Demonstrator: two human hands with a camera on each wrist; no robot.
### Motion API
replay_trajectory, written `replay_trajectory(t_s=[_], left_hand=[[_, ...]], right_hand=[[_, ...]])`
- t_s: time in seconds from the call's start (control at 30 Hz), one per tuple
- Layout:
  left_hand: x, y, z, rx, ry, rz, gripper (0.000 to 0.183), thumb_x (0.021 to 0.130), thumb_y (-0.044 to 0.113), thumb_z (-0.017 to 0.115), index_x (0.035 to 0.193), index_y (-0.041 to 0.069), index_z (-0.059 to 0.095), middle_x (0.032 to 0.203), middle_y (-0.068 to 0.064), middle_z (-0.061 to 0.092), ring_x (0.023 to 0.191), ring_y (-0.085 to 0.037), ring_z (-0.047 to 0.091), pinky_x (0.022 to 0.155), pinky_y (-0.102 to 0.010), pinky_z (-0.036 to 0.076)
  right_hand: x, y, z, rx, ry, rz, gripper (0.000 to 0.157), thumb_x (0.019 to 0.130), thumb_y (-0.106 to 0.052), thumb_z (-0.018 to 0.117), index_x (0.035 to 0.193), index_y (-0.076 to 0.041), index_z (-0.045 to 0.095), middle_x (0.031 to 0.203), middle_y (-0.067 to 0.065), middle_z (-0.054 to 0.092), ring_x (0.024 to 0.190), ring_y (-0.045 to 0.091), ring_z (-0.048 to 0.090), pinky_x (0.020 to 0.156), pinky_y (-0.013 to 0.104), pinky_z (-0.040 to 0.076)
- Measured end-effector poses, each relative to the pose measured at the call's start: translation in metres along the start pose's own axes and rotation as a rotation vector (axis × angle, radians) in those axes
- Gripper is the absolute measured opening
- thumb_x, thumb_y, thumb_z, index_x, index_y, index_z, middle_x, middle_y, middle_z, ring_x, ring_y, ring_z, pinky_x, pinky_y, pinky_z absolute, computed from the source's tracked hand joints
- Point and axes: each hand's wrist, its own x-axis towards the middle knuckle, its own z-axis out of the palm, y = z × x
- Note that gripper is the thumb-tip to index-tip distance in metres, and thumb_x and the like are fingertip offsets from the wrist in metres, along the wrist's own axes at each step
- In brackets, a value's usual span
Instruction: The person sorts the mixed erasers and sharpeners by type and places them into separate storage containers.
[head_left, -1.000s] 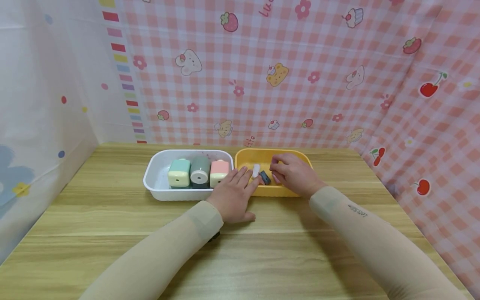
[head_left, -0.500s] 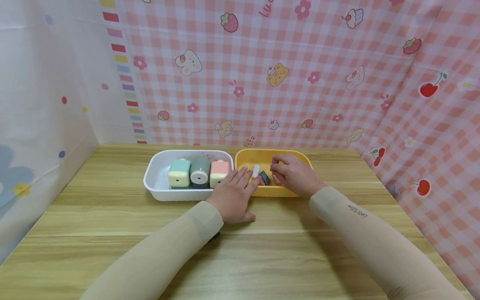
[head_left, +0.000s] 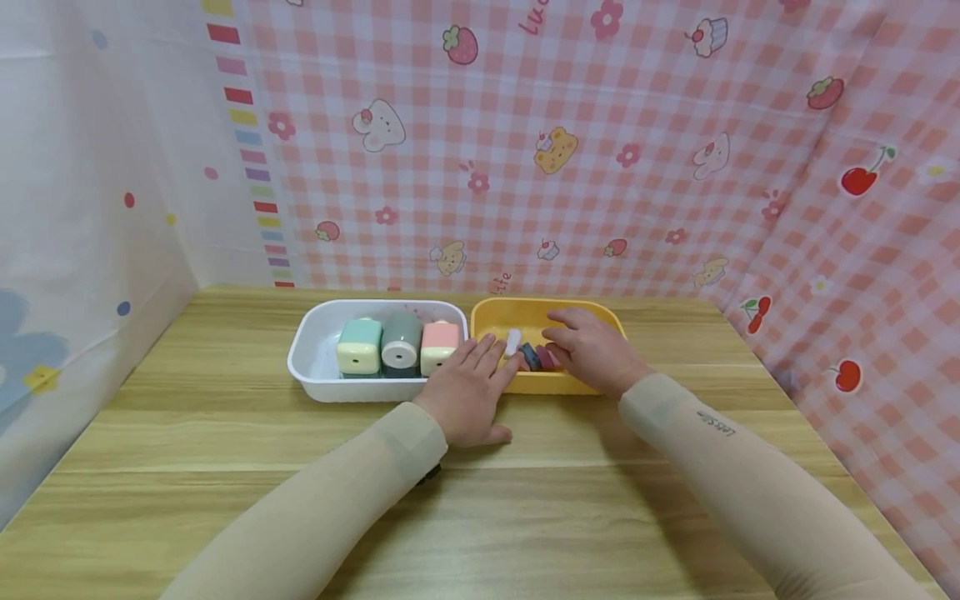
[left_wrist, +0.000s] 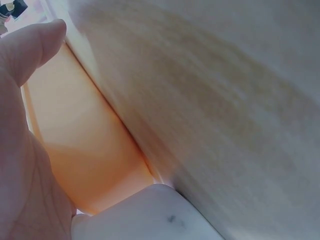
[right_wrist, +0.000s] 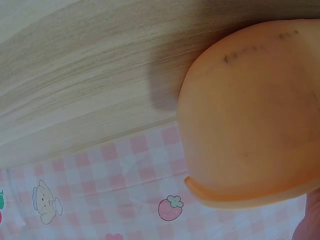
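My right hand [head_left: 592, 350] reaches over the right end of the yellow bin [head_left: 551, 383], thumb and fingers parted. Just left of its fingertips lies a small magenta block [head_left: 545, 358], beside a small dark blue-grey block [head_left: 530, 357]. A small white block [head_left: 513, 342] lies further left in the same bin. My left hand [head_left: 467, 398] rests with straight, spread fingers across the front rims where the two bins meet. In the white bin [head_left: 360, 390] stand three desk pencil sharpeners: a mint one [head_left: 359, 346], a grey-green one [head_left: 401, 342] and a pink one [head_left: 439, 343], partly hidden by my left fingers.
Both bins stand side by side toward the back of the wooden table [head_left: 525, 517]. Behind the table hangs a pink checked cloth [head_left: 495, 225]; a white cloth [head_left: 97, 250] hangs on the left. In the right wrist view the yellow bin's end wall [right_wrist: 250, 115] fills the right side.
My right thumb and fingers, pinched together before, have spread apart. The magenta block now lies in view beside the blue-grey one. My left hand has stayed in place.
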Motion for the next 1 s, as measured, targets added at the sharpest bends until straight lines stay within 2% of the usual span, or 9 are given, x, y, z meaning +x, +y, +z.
replay_trajectory(t_s=[0.5,0.8,1.0], left_hand=[[0.0005,0.0005,0.0001,0.003,0.002,0.001,0.107,0.091,0.079,0.057,0.171,0.02,0.017,0.178,-0.012,0.017,0.166,-0.032,0.011,0.135,-0.048,0.008],[-0.0005,0.0001,-0.0026,-0.019,-0.009,0.001,0.107,0.091,0.078,0.057,0.171,0.018,0.018,0.178,-0.012,0.017,0.166,-0.032,0.01,0.135,-0.048,0.007],[-0.0014,-0.0013,-0.0045,-0.044,-0.012,0.008,0.106,0.092,0.077,0.058,0.17,0.016,0.019,0.177,-0.013,0.017,0.166,-0.031,0.011,0.135,-0.048,0.007]], right_hand=[[-0.0002,0.0008,-0.0007,0.0,-0.007,-0.006,0.028,0.091,-0.013,0.082,0.118,-0.005,0.078,0.135,0.022,0.07,0.125,0.039,0.067,0.109,0.052,0.054],[-0.0011,0.0026,-0.0039,-0.024,0.025,-0.021,0.028,0.091,-0.012,0.082,0.117,-0.003,0.078,0.133,0.023,0.07,0.123,0.041,0.067,0.108,0.053,0.055],[-0.0024,0.0034,-0.0064,-0.03,0.017,-0.025,0.029,0.091,-0.013,0.082,0.118,-0.004,0.078,0.133,0.023,0.07,0.124,0.041,0.066,0.109,0.054,0.054]])
